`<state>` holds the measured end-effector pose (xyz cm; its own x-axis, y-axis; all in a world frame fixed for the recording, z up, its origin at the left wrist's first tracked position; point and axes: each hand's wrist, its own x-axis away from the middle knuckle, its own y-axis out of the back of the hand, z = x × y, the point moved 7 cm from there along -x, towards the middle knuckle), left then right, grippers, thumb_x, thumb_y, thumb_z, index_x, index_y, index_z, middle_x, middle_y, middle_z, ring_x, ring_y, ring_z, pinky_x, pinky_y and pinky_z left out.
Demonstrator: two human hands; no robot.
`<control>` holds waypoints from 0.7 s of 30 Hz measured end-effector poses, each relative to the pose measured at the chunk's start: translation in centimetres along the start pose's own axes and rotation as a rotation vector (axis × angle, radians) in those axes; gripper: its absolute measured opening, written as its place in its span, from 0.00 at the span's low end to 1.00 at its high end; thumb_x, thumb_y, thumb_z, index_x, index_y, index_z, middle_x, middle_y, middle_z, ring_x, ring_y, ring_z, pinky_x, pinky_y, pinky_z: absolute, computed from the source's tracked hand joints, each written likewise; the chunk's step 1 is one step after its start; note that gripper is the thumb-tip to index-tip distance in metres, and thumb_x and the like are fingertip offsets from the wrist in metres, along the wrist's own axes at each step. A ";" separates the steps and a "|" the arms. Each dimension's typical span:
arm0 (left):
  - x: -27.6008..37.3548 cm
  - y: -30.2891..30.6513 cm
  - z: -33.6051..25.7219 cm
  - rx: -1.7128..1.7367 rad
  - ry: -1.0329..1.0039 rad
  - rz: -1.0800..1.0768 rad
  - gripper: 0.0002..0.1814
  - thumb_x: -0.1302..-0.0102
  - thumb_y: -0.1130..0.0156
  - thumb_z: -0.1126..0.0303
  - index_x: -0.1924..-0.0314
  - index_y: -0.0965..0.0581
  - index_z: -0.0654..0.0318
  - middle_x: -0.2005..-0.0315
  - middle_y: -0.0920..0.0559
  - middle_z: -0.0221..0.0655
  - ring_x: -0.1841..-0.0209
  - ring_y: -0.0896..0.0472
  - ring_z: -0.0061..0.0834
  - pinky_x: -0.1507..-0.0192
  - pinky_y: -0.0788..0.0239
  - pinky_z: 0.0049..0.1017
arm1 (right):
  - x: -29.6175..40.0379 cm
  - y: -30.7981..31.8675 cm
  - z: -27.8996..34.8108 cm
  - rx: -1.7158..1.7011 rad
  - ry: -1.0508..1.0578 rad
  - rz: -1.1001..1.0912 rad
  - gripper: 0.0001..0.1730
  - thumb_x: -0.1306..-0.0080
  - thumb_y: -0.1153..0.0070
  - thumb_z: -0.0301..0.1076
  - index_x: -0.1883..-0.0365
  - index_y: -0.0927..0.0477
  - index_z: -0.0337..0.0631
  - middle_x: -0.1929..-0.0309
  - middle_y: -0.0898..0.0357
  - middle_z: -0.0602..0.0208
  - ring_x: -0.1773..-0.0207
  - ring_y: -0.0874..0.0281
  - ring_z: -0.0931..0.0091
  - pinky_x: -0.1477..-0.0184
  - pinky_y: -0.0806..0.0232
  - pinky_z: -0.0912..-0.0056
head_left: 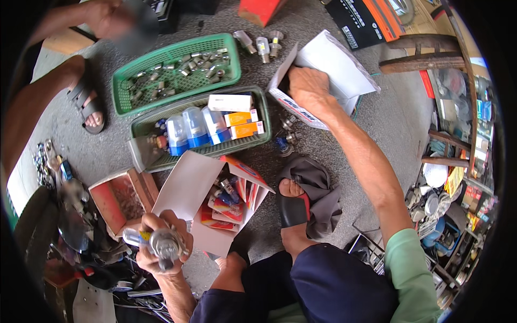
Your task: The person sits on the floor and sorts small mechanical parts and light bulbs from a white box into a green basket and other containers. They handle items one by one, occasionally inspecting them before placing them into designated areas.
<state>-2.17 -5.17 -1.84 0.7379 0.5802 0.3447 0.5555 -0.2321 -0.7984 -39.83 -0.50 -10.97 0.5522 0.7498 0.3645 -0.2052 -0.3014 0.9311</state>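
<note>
My left hand (165, 242) holds light bulbs (164, 244) above the floor, by the open flap of a cardboard box (181, 185) with small red and white packets and a bulb in it. My right hand (309, 87) reaches into an open white cardboard box (343, 56); its fingertips are hidden inside. Between them stands a dark green basket (264, 105) with blue-based clear plastic cases (196, 127) and orange bulb boxes (243, 123). A light green basket (121, 95) behind it holds many small bulbs. Several larger bulbs (263, 48) lie on the floor right of that basket.
Another person's arm (72, 20) and sandalled foot (91, 109) are at the left. A red-lined wooden box (109, 202) lies near my left hand. Grey cloth (319, 194) lies by my foot. Wooden racks (424, 64) and cluttered parts (436, 210) line the right side.
</note>
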 end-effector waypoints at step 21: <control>-0.2 3.9 -0.6 0.208 -0.060 -0.125 0.18 0.49 0.34 0.71 0.59 0.30 0.67 0.62 0.29 0.39 0.74 0.27 0.31 0.84 0.36 0.27 | 0.1 0.5 -1.1 0.064 -0.162 0.025 0.13 0.36 0.52 0.26 0.62 0.14 0.37 0.58 0.15 0.51 0.52 0.16 0.59 0.51 0.26 0.56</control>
<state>0.07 -6.65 -4.79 0.6411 0.6408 0.4225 0.5458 0.0063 -0.8379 -40.78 0.10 -10.48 0.6720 0.6382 0.3756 -0.1715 -0.3593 0.9173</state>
